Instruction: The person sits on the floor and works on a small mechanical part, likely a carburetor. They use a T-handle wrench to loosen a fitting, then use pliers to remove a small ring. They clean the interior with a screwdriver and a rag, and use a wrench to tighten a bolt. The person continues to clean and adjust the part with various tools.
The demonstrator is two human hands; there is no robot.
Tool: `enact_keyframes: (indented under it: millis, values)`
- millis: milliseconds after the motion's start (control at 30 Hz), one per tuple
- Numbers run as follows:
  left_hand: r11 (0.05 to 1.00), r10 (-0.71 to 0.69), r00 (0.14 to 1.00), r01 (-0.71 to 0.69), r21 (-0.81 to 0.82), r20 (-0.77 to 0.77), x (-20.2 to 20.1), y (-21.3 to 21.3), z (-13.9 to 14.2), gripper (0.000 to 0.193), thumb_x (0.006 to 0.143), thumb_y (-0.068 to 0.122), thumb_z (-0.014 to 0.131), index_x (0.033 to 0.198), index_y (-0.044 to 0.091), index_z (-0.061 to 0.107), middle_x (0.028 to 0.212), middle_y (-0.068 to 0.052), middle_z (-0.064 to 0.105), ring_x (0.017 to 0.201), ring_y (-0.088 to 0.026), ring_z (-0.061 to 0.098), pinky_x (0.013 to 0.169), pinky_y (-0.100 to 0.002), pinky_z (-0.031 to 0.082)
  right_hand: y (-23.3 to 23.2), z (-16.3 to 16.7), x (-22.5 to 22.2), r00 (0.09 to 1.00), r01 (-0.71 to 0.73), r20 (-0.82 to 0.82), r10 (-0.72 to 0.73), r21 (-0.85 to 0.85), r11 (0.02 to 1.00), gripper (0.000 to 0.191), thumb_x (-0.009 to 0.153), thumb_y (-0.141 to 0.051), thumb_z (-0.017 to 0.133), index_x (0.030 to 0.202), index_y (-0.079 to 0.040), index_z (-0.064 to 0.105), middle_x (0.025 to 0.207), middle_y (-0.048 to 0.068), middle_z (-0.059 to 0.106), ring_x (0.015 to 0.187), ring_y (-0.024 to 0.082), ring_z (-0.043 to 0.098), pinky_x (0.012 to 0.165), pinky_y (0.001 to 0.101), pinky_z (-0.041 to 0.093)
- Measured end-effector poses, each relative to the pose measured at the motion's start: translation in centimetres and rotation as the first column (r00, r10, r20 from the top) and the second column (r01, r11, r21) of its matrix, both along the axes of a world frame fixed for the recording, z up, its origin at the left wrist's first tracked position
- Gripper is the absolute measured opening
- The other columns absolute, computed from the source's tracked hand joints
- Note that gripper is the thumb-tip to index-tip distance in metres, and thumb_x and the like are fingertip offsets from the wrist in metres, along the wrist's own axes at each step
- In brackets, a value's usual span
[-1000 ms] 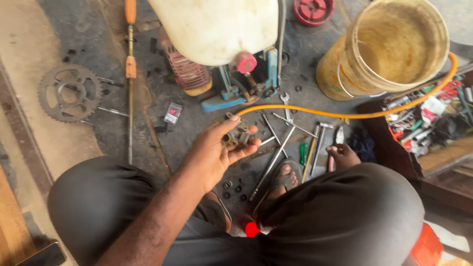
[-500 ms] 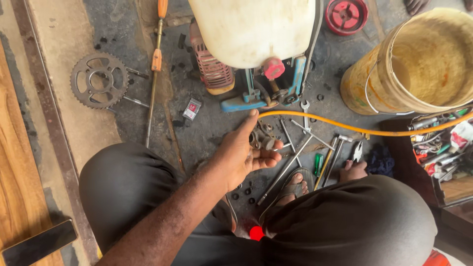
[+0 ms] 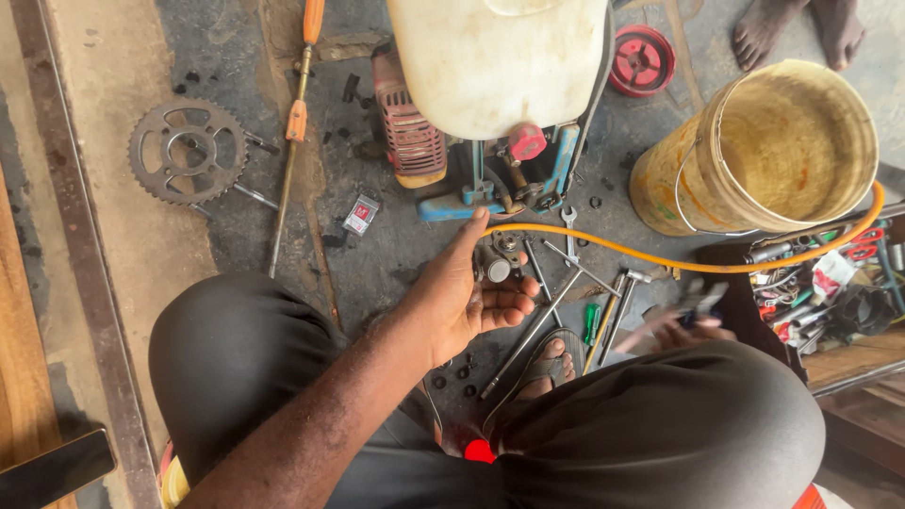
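In the head view, a small engine with a white tank is seen on the ground ahead of the knees, with parts removed and spread about it, so the work is judged to be partway: wrenches and small black bits lie loose in front of the engine, and nothing is yet refitted. The left hand is held palm up just in front of the engine; its fingers are half curled and loosely cupped around small metal parts. The right hand is blurred, to the right of the engine beside a toolbox; its fingers appear closed on a dark tool, though this cannot be told surely. A yellow hose runs from the engine past a bucket.
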State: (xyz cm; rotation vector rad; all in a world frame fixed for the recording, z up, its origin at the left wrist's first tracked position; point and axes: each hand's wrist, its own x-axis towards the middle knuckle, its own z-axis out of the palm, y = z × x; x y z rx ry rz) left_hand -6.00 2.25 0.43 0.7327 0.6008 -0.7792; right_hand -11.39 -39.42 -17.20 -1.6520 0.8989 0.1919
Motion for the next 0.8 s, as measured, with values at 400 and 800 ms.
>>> enact_keyframes:
  millis: [400,800]
  values:
    - [0.976,-0.046,0.993,0.021,0.217,0.109,-2.3,0.1,2.4,0.062,0.094,0.068,0.05,0.097,0.008,0.06,0.07,-0.005,0.059,0.059,-0.02,0.067,0.056,-0.033,0.059,3.4,26.2,0.0,0.73,-0.536,0.497,0.469,-0.01,0.844,0.031,0.099,-0.022,0.061,0.119,0.0,0.065,0.113,0.013,0.069,0.094,0.023,0.073,0.072,0.0346,0.059]
    - [0.937,-0.058,0.982,-0.009,0.35,0.182,-3.1,1.1,2.0,0.072,0.092,0.074,0.04,0.099,0.007,0.063,0.07,-0.001,0.059,0.054,-0.012,0.063,0.048,-0.027,0.055,24.7,23.5,-3.6,0.584,-0.336,0.483,0.652,-0.588,0.736,0.018,0.103,-0.018,0.071,0.099,-0.002,0.065,0.112,0.007,0.06,0.1,0.014,0.061,0.088,0.0281,0.051]
